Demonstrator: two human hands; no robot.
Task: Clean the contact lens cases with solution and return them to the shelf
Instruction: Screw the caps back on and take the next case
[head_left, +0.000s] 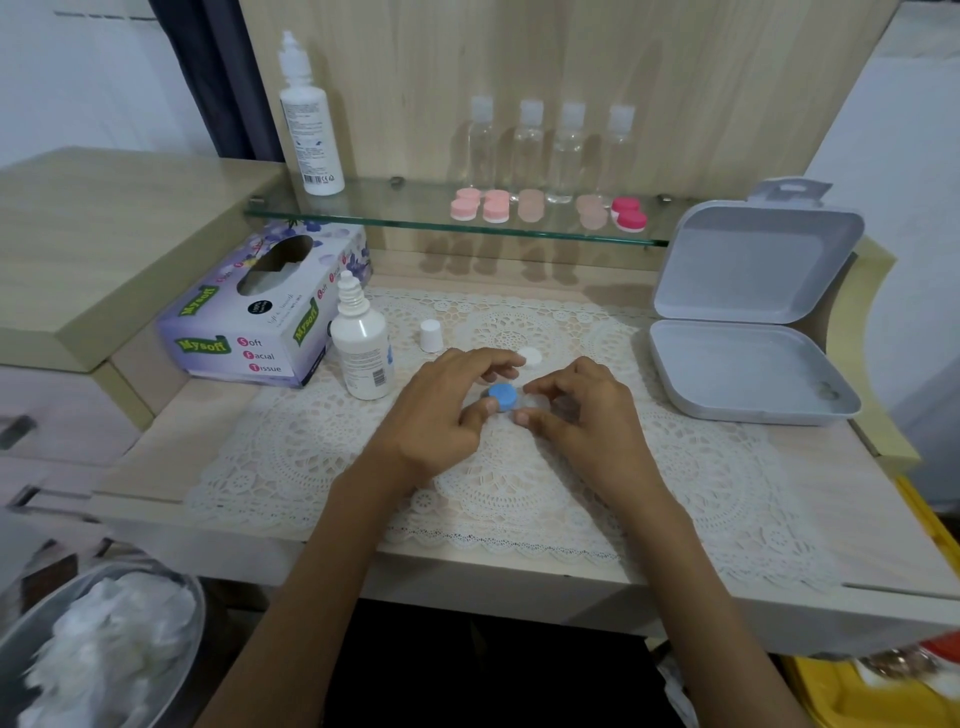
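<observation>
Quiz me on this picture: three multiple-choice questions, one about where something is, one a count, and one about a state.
1. Where does the tall solution bottle stand?
A) on the glass shelf
B) in a sink
C) on the floor

2. How many clear bottles stand in the row on that shelf?
A) two
B) four
C) six

3. The blue-capped lens case is:
A) lying untouched
B) pinched by both hands
C) sealed in a bag

Answers:
1 A: it stands at the shelf's left end.
2 B: four white-capped bottles line the back.
3 B: the left hand pinches the blue cap and the right hand pinches the clear body.
</observation>
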